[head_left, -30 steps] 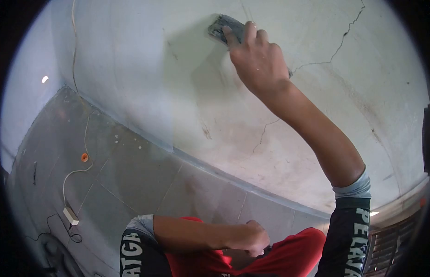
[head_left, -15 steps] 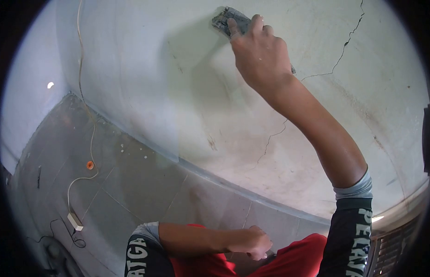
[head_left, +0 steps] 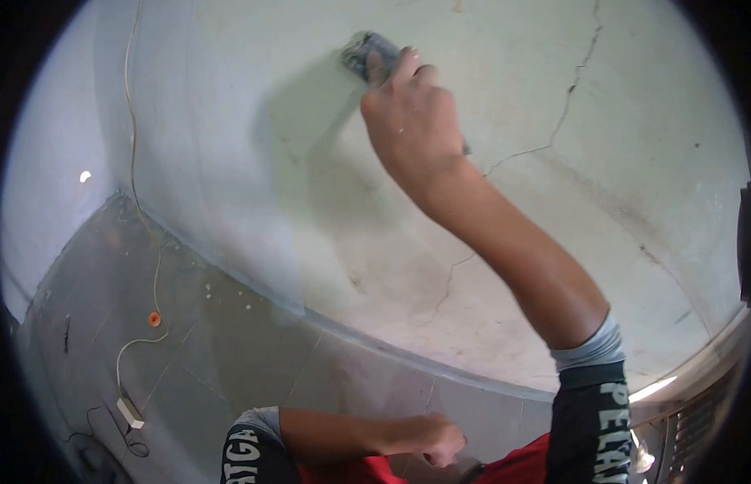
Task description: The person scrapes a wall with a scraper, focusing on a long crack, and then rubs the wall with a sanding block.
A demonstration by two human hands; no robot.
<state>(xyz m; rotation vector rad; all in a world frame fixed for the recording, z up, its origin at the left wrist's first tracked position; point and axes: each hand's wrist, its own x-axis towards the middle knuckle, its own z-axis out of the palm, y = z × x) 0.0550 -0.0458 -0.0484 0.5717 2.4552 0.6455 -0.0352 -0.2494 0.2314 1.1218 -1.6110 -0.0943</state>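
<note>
My right hand point(head_left: 413, 121) is closed around a worn, dark grey flat block point(head_left: 358, 55) that looks like a sanding block. The block lies against the pale green wall point(head_left: 504, 73), and most of it is covered by my fingers and palm. A bit of its lower end shows beside my wrist. Over my lap, in front of the red trousers point(head_left: 513, 464), my left hand point(head_left: 438, 440) is curled into a loose fist, with nothing visible in it.
A jagged crack point(head_left: 571, 90) runs down the wall right of my right hand. On the grey tiled floor point(head_left: 254, 355) lie a cable point(head_left: 157, 282), a white power strip point(head_left: 130, 413) and an orange ring point(head_left: 154, 319). A dark slatted object point(head_left: 692, 440) stands at lower right.
The view has shifted, so the wall and floor sit lower and a little further left. My right hand and the block have slid slightly left along the wall. My left hand stays a fist.
</note>
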